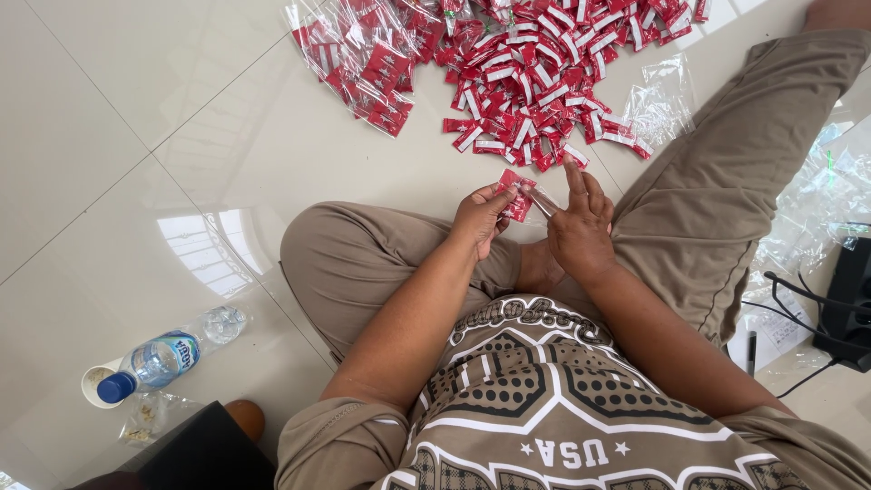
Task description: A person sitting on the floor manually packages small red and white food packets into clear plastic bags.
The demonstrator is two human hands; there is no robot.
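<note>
The left hand (481,216) pinches a small clear bag of red sachets (515,192) at center frame, above the crossed legs. The right hand (581,227), at its three o'clock, grips the bag's open edge, index finger raised. At twelve o'clock lies a pile of red sachets (526,82); at eight o'clock, a water bottle (163,358) lies on the tile floor (136,136).

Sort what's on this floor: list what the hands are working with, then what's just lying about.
In hand:
left hand and right hand holding a small clear bag with red sachets
loose red sachet pile
filled clear bags
empty clear bags

Lying about:
water bottle
paper cup
black device with cables
pen
</note>
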